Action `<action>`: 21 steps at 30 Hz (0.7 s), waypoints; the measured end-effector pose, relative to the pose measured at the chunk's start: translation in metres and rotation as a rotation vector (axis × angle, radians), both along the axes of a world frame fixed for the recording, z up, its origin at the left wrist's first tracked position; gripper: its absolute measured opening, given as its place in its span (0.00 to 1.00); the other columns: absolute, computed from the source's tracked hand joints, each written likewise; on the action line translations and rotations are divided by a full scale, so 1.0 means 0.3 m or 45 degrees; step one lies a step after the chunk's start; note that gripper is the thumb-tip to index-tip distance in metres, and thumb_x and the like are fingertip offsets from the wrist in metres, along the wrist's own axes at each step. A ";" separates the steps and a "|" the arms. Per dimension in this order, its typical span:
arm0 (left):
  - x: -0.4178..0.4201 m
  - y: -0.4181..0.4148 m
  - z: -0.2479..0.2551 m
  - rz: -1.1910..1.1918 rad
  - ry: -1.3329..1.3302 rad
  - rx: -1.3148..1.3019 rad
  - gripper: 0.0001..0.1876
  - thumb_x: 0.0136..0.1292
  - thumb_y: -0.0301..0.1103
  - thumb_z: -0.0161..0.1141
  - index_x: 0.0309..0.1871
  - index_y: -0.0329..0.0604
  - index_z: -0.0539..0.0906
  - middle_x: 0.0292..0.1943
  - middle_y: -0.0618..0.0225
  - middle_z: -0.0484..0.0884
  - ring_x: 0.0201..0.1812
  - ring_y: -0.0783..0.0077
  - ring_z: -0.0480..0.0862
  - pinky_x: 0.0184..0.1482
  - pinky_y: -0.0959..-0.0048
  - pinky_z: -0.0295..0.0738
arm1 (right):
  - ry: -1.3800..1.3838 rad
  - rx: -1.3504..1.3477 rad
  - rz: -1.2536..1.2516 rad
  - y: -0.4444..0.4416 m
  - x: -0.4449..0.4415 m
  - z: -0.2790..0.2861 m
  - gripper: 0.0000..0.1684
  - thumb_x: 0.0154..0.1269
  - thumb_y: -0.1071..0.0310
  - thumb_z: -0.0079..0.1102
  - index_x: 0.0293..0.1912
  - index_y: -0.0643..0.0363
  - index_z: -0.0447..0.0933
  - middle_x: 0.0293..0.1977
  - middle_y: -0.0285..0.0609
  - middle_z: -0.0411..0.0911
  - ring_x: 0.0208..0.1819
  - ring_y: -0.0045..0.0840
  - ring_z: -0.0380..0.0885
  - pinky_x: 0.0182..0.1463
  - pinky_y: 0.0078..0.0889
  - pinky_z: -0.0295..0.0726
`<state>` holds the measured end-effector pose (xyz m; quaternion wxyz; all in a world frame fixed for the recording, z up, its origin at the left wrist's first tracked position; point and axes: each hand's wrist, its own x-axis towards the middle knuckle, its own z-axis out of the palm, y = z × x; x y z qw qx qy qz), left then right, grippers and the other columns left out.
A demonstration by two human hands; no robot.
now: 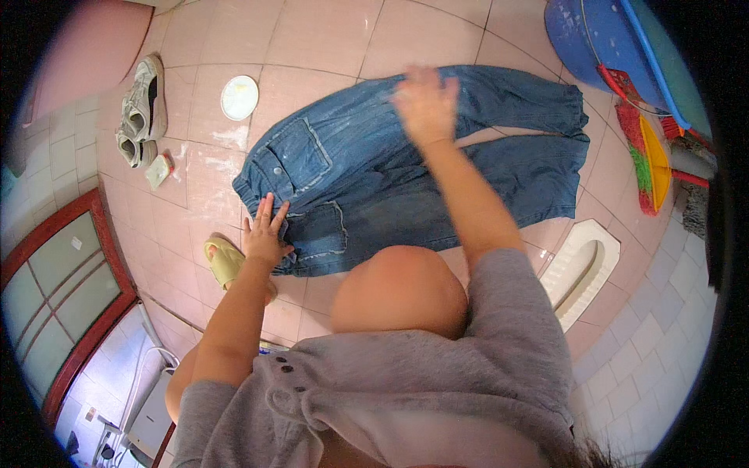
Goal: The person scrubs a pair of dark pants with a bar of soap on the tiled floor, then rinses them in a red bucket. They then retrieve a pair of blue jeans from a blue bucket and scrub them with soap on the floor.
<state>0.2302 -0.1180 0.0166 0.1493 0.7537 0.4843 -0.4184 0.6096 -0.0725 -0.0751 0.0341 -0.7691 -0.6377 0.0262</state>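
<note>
A pair of blue denim trousers [386, 187] lies spread on the pink floor tiles, its gathered waistband to the left and its leg cuffs to the right. Two patch pockets with frayed pale edges sit near the waist. My left hand [264, 233] rests on the waistband with fingers apart. Over the upper leg is my right hand [426, 105], blurred, palm down; whether it presses on the denim I cannot tell. Pale streaks mark the cloth near that hand. Neither hand grasps anything.
A white round lid [239, 97] and white powdery smears [231, 137] are left of the trousers. Beyond them stand white sneakers [143, 105] and a small box [158, 171]. At right are a blue tub [585, 47], a colourful brush [638, 158] with a yellow dustpan [658, 164], and a squat toilet [582, 272].
</note>
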 end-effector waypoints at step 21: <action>0.122 -0.015 -0.026 0.016 0.179 0.125 0.64 0.44 0.50 0.78 0.77 0.80 0.39 0.80 0.63 0.30 0.80 0.61 0.40 0.68 0.31 0.51 | 0.175 -0.035 -0.022 -0.482 -0.073 0.041 0.10 0.61 0.60 0.57 0.40 0.51 0.81 0.61 0.36 0.71 0.64 0.35 0.65 0.63 0.61 0.62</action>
